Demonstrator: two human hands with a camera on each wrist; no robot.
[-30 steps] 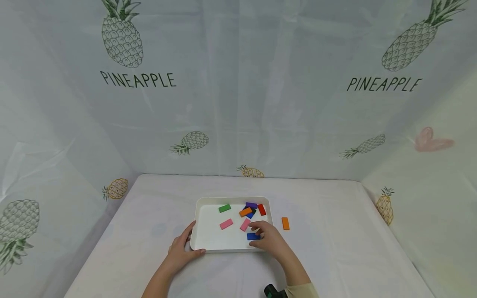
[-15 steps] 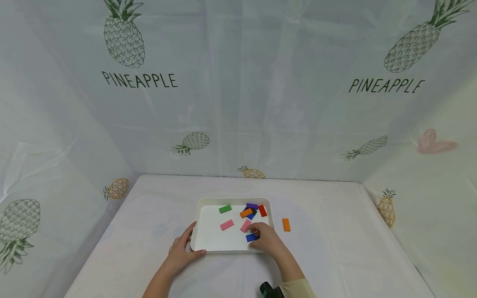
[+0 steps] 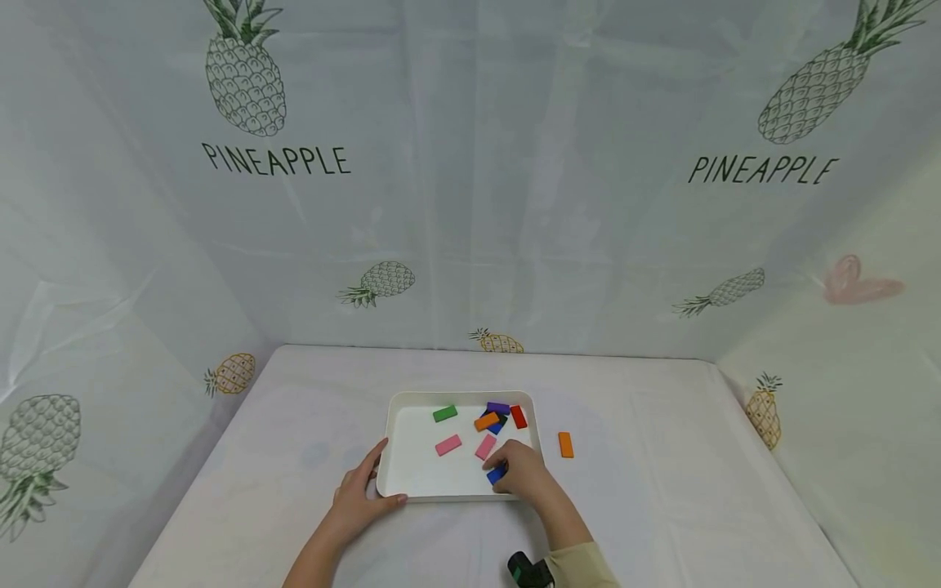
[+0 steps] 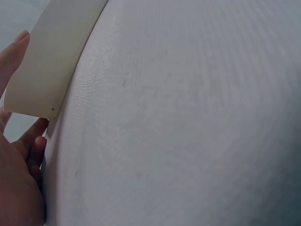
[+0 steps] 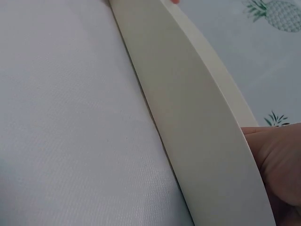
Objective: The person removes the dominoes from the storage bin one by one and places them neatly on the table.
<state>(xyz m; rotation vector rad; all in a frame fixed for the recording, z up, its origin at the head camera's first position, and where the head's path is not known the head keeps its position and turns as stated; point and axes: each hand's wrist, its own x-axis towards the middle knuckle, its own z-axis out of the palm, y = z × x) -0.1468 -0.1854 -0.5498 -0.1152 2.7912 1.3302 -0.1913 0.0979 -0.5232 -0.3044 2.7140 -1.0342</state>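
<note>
A white tray [image 3: 416, 472] sits on the cloth-covered table and holds several coloured blocks. My left hand [image 3: 363, 490] grips the tray's near-left corner, thumb along the front wall; in the left wrist view the fingers [image 4: 22, 155] lie against the tray wall [image 4: 51, 61]. My right hand [image 3: 520, 474] reaches over the near-right rim and pinches a blue block [image 3: 497, 474], which is tilted and partly hidden by the fingers. In the right wrist view, only the tray wall [image 5: 197, 127] and part of the right hand [image 5: 278, 160] show.
In the tray lie two pink blocks [image 3: 448, 445] [image 3: 485, 447], a green block [image 3: 444, 413], and a far-right cluster of orange [image 3: 486, 420], purple [image 3: 497, 407] and red [image 3: 519, 416] blocks. Another orange block [image 3: 564, 444] lies on the table right of the tray. Pineapple-print sheets wall three sides.
My right hand's fingers have closed round the blue block, which has tipped and shifted slightly left. The left hand and the tray have stayed put.
</note>
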